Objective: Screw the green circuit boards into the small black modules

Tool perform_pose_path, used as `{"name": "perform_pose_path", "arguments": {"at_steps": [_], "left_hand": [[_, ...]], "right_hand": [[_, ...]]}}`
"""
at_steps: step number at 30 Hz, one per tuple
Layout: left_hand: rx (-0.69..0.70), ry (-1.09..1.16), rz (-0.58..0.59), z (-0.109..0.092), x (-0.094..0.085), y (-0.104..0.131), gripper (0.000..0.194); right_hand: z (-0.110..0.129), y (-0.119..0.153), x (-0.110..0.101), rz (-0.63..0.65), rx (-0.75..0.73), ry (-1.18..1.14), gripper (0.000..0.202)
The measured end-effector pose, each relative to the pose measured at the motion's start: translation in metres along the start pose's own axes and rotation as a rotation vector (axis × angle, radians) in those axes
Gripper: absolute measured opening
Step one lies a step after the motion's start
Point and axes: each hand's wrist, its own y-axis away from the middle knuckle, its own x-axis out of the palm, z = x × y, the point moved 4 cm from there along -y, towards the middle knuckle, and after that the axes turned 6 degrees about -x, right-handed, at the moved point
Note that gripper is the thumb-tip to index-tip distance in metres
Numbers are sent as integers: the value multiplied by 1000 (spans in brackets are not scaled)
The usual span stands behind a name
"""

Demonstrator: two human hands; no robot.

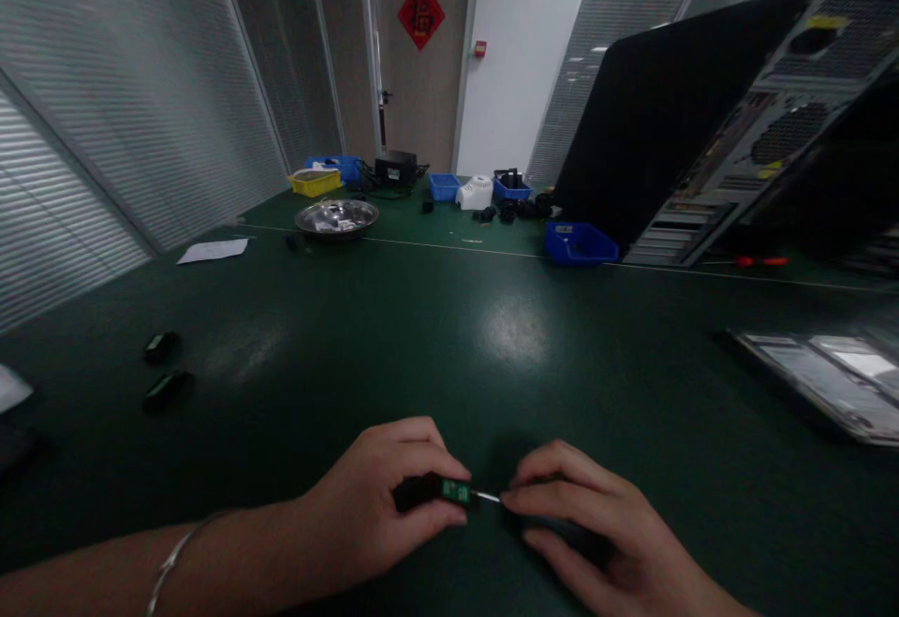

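Near the front edge of the view, my left hand [393, 491] grips a small black part with a green circuit board [456, 492] at its right end. Facing it, my right hand [596, 523] is closed around a dark-handled tool whose thin metal shaft [487, 497] points left. The shaft's tip is at or very near the board end; whether they touch cannot be made out. Most of the handle is hidden by my right fingers. Two similar black parts, one [161, 346] behind the other [167, 389], lie on the green table [393, 336] at the left.
A metal bowl [337, 217] and white paper [213, 250] are at the back left. Farther back stand a yellow basket [316, 183] and blue baskets [444, 187]. A blue bin [581, 244] sits beside a computer case [653, 121]. A flat metallic device [829, 378] lies right.
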Motion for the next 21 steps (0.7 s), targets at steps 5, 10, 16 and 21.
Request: {"name": "perform_pose_path", "arguments": {"at_steps": [5, 10, 16, 21], "left_hand": [[-19, -27, 35, -7, 0, 0, 20], [-34, -25, 40, -6, 0, -1, 20], [-97, 39, 60, -7, 1, -2, 18], [-174, 162, 45, -2, 1, -3, 19]], "right_hand": [[1, 1, 1, 15, -24, 35, 37], [1, 3, 1, 9, -12, 19, 34], [-1, 5, 2, 5, -16, -5, 35], [-3, 7, 3, 1, -17, 5, 37]]}}
